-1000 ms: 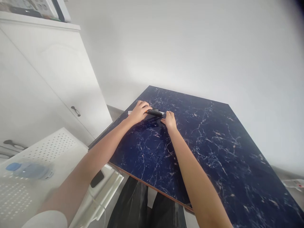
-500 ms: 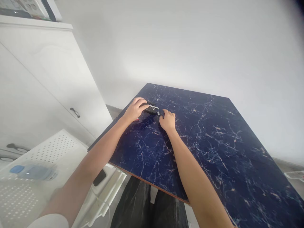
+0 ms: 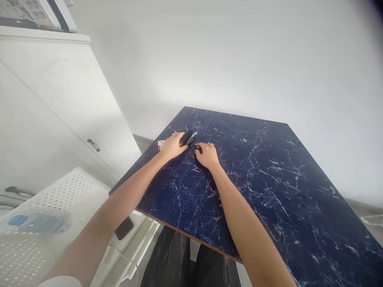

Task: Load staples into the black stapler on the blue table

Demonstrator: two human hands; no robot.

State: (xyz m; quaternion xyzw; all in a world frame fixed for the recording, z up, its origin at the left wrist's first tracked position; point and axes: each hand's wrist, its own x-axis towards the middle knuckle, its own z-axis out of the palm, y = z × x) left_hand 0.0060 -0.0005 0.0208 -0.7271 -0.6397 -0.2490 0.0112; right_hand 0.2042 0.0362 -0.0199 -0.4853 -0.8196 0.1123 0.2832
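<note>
My left hand [image 3: 172, 146] is closed round a black stapler [image 3: 188, 136], near the left part of the blue table. The stapler points away from me and to the right, its upper and lower parts spread apart with shiny metal between them. A bit of orange shows beside my fingers. Just to the right, my right hand [image 3: 207, 154] rests on the tabletop with thumb and forefinger pinched on a small dark thing [image 3: 198, 148], too small to name. Behind my left hand a small red and white box [image 3: 160, 144] is partly hidden.
The dark blue marbled table [image 3: 254, 175] stands against a white wall. To the left are a white cabinet [image 3: 60, 99] and a perforated white surface [image 3: 70, 187] with a plastic bottle [image 3: 42, 222]. A black phone [image 3: 124, 228] lies below my left forearm.
My left hand has moved slightly down and turned the stapler to point more away from me. The red and white box shows more. My right hand has shifted a little left, its fingers now pinched.
</note>
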